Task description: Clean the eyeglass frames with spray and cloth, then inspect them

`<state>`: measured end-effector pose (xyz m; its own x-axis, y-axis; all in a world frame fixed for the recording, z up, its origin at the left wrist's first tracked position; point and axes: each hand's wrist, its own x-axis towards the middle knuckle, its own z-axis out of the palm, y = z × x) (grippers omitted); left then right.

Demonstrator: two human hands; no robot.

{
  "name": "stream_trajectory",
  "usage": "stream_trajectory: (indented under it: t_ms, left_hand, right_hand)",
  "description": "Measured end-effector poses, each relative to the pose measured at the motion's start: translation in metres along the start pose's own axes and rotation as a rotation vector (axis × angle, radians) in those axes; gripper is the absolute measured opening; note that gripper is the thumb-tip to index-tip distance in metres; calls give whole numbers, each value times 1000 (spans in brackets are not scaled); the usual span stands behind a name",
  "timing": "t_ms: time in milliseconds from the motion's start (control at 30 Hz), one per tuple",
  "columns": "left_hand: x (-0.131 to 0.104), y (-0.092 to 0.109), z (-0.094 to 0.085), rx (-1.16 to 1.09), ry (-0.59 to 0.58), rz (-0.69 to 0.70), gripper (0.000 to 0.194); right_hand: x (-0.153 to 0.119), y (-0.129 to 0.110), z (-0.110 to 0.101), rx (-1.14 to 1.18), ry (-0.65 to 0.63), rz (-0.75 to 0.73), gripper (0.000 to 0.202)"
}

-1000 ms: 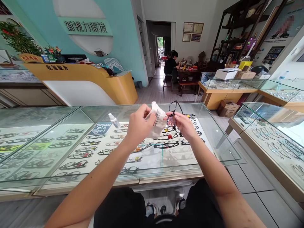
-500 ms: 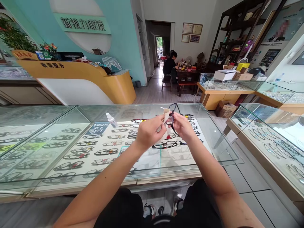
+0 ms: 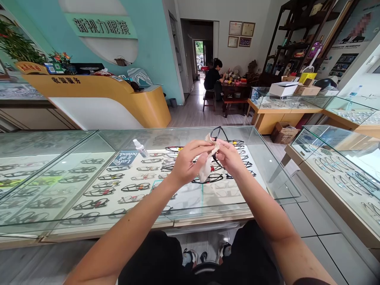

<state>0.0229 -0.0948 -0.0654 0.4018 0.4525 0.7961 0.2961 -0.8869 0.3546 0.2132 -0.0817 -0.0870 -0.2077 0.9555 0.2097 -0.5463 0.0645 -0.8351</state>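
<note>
Above the glass showcase, my right hand (image 3: pixel 230 157) grips a pair of dark-framed eyeglasses (image 3: pixel 220 131), with one temple arm sticking up and back. A pale cleaning cloth (image 3: pixel 205 171) is pinched in my left hand (image 3: pixel 190 160) and folded over the front of the glasses, so the lenses are mostly hidden. Both hands touch each other's fingers around the cloth. To their left, a clear spray bottle (image 3: pixel 140 148) with a white cap stands on the showcase top, beside a dark blue printed card (image 3: pixel 126 159).
Rows of eyeglasses (image 3: pixel 135 187) lie inside the glass showcase (image 3: pixel 175 219) below my hands. Another showcase (image 3: pixel 335 174) stands to the right. Further back are a yellow counter (image 3: pixel 148 105), a cardboard box (image 3: pixel 284 132) and a person (image 3: pixel 213 79) seated at a dark table.
The cloth has been brought over the lenses, which showed more before, and now hangs lower between my hands. My left fingers have moved right, closer to my right hand.
</note>
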Motion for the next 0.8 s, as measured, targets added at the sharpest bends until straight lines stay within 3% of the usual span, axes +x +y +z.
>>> stream_trajectory:
  t_ms: [133, 233, 367, 433, 600, 800]
  left_hand:
    - [4, 11, 11, -209, 142, -336, 23]
    - [12, 19, 13, -372, 112, -518, 19]
    - [21, 23, 4, -513, 44, -738, 39]
    - [24, 21, -3, -487, -29, -826, 51]
    - [26, 15, -16, -403, -419, -1004, 64]
    - [23, 16, -16, -673, -427, -1074, 64]
  right_hand:
    - [-3, 0, 5, -49, -27, -54, 44]
    - [-6, -2, 6, -120, -46, -93, 46]
    - [-8, -3, 4, -204, -57, -132, 48]
    - [-9, -3, 3, -234, -68, -147, 47]
    - [-10, -1, 1, -311, -70, -194, 43]
    - [-12, -1, 1, -376, -87, -206, 41]
